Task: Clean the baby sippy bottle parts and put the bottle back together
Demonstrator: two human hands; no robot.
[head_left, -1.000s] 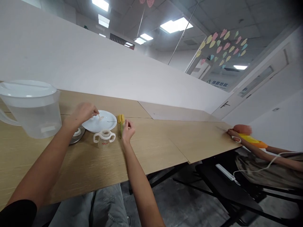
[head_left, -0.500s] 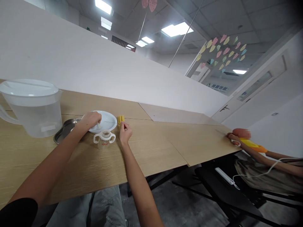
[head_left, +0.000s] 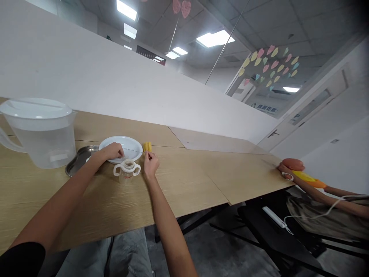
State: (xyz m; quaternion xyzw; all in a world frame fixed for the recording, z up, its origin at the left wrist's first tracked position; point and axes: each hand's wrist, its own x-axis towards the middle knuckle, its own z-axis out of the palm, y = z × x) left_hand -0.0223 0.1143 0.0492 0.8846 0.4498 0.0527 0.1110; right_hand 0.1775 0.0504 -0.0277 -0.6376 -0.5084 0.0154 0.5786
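Observation:
My left hand (head_left: 114, 151) is closed, fingers curled down over the right front part of a white plate (head_left: 135, 145). Whatever its fingertips hold is hidden or too small to name. My right hand (head_left: 151, 164) pinches thumb and forefinger together just in front of several short yellow cylinders (head_left: 147, 146) standing side by side; I cannot make out what is in the pinch. A thin line crosses the plate between the hands, too fine to identify. Between my forearms stands a clear baby bottle (head_left: 125, 177) with two white handles, its mouth uncovered.
At the left stands a large clear pitcher (head_left: 49, 142) with a white lid and liquid inside. A metal kidney tray (head_left: 75, 166) lies partly behind my left forearm, with small clear items by it. At the far right, another person's hand (head_left: 285, 169) touches a doll (head_left: 294, 164).
My left hand has lowered slightly and its fingers are tucked further down at the plate. My right hand has shifted a little left. The bottle and yellow cylinders stay put.

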